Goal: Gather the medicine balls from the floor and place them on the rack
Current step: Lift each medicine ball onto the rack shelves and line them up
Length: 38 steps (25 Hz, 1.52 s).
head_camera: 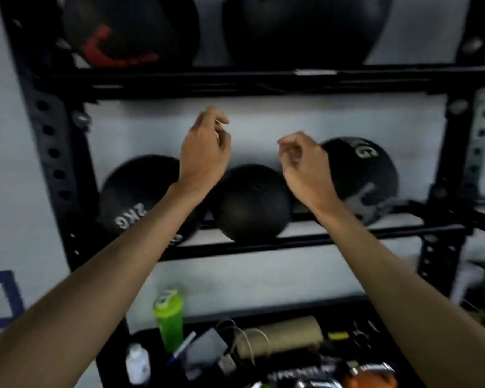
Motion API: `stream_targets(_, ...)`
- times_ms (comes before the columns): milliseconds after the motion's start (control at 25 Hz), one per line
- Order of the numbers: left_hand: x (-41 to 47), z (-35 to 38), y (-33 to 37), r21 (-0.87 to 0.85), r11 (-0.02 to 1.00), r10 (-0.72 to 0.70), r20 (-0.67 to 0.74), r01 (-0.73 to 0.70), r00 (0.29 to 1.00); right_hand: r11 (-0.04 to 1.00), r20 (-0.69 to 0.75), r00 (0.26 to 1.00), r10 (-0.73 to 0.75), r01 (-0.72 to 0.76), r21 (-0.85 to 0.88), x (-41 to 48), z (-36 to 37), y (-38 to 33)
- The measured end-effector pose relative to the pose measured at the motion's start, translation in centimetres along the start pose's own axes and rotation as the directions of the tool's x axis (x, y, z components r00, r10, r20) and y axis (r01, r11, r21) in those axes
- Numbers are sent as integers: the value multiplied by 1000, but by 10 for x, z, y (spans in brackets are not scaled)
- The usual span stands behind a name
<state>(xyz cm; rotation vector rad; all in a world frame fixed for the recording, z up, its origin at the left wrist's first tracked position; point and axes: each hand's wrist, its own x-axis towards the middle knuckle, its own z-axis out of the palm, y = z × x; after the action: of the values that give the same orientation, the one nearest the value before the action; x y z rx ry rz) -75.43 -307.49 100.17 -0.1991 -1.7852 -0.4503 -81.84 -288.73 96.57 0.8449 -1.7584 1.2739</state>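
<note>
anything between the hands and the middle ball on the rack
Nothing visible does. The left hand and right hand hang empty just above the middle ball in view, with only air between.

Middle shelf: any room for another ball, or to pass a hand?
A bare gap lies between the right ball and the right upright; the space above the balls, under the upper rail, is open too. The left ball and middle ball crowd the rest.

Three medicine balls point(251, 203) side by side on the rack point(291, 240) — two more above.
</note>
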Motion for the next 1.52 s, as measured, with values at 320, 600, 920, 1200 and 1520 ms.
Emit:
stream_targets(320,-209,207,188,-14,985,-114,688,170,716,782,182,836,518,-377,-496,-198,-203,156)
stream_targets(600,-434,317,266,39,988,-61,987,149,149,400,133,447,885,-579,-710,-402,-338,234)
stream_targets(920,-597,386,295,137,979,-79,937,150,-341,55,77,-4,997,-662,-748,-524,-377,307)
stream_targets(1200,-661,410,280,361,908,-188,805,213,-563,-70,136,-276,952,-624,-779,-576,-371,368)
stream_targets(1520,-736,435,287,709,639,-432,650,297,-625,73,371,-401,838,-591,-804,-636,-373,460)
